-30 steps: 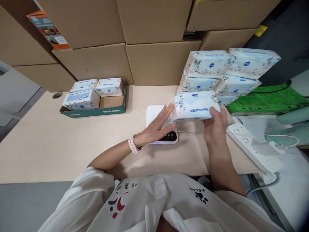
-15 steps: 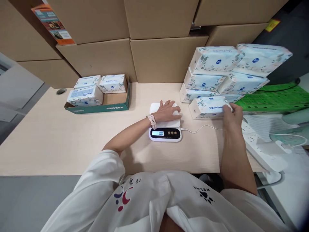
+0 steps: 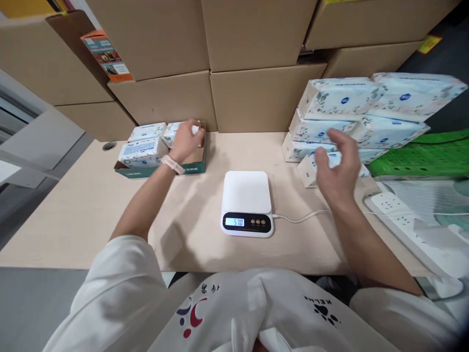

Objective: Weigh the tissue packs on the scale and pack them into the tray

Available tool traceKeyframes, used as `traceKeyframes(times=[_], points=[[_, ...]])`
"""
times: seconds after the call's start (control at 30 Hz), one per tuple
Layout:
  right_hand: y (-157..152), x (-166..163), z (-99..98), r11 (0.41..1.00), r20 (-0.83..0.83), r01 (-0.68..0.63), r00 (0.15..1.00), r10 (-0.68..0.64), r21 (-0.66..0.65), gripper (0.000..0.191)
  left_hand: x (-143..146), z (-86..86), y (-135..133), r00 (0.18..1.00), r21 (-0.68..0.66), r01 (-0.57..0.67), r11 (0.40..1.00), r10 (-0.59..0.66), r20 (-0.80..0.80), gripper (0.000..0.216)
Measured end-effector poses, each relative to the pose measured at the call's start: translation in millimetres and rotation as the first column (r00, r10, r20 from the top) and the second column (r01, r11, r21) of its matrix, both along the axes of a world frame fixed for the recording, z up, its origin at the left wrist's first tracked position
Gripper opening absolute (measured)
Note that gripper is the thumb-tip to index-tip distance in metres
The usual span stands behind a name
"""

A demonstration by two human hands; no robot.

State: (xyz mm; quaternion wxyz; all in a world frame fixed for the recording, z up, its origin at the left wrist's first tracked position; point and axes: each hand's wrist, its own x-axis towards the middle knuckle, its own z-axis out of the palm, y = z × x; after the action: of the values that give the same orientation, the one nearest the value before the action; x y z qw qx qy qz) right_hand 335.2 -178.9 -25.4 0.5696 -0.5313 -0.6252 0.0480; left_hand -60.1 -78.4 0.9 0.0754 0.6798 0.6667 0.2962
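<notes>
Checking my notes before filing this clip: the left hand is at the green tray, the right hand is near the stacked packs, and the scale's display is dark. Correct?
Not quite: the scale's display is lit and showing digits, as the head view shows. The left hand is at the green tray, and the right hand is near the stacked packs.

A flat table (image 3: 88,210) with a pale wood-grain top spans the middle, a round dark hole (image 3: 109,146) in it at 9 o'clock. Plain brown cardboard boxes (image 3: 161,39) stand stacked from 10 to 2 o'clock. Smooth grey floor (image 3: 40,298) shows at 8 o'clock, flat white panels (image 3: 29,168) at 9 o'clock
</notes>
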Motion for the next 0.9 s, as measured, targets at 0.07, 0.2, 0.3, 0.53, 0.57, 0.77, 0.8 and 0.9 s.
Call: traceKeyframes(times=[0.07,0.2,0.3,0.53,0.57,0.77,0.8,0.9], points=[[8,-37,11.0,0.969,-0.096,-0.227,0.971,0.218,-0.098,0.043,-41,7.8,26,0.975,-0.038,-0.221,0.974,0.221,-0.020,0.043],[49,-120,28.2,0.663,-0.294,-0.643,0.766,0.572,-0.384,0.055,-89,3.7,54,0.898,-0.150,-0.439,0.886,0.440,-0.023,0.052],[93,-189,36.0,0.556,-0.150,-0.635,0.720,0.678,-0.537,0.061,-99,-7.0,58,0.884,-0.172,-0.465,0.868,0.466,-0.037,0.057],[161,-291,18.8,0.688,0.334,-0.350,0.679,0.654,-0.636,0.079,-101,-15.7,60,0.877,-0.188,-0.481,0.856,0.470,-0.100,0.063],[164,-295,14.8,0.691,0.352,-0.340,0.669,0.654,-0.639,0.084,-102,-15.5,61,0.875,-0.196,-0.485,0.852,0.472,-0.108,0.063],[173,-304,-7.9,0.672,0.361,-0.314,0.653,0.665,-0.670,0.094,-104,-22.5,63,0.914,-0.244,-0.404,0.882,0.379,-0.143,0.059],[175,-305,-11.4,0.674,0.357,-0.321,0.656,0.665,-0.666,0.092,-102,-24.9,63,0.924,-0.245,-0.379,0.892,0.353,-0.145,0.059],[178,-308,-19.9,0.677,0.339,-0.337,0.669,0.661,-0.655,0.082,-95,-28.7,62,0.937,-0.229,-0.344,0.911,0.318,-0.143,0.062]])
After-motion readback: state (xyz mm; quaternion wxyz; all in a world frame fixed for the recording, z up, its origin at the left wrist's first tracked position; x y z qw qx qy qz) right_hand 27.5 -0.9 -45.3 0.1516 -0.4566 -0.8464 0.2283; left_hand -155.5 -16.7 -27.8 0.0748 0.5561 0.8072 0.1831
